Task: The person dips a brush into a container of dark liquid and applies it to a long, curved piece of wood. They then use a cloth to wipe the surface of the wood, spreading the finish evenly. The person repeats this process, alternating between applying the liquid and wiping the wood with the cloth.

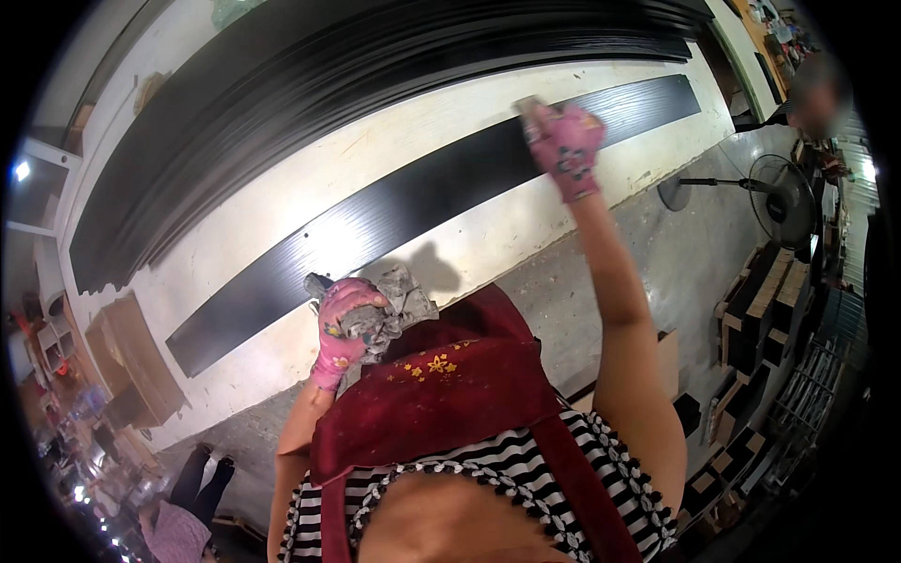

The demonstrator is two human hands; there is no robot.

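A long black board with a fine wood-grain surface [450, 192] lies slantwise on the white worktable [244, 225]. My left hand [340, 324], in a pink patterned glove, is closed around a crumpled grey rag [405, 298] at the table's near edge, in front of my red apron [432, 394]. Stretched far to the right, my gloved right hand [571, 150] grips a small greyish pad [528, 106] over the board's right part. Motion blurs that hand, and its fingers partly cover the pad, so its exact kind does not show.
A large stack of black boards [282, 122] covers the table's far side. An open cardboard box [136, 361] stands at the left end. On the floor at right are a standing fan [782, 202] and stacked dark pieces [760, 305]. One person [178, 530] is at lower left, another [818, 94] at far right.
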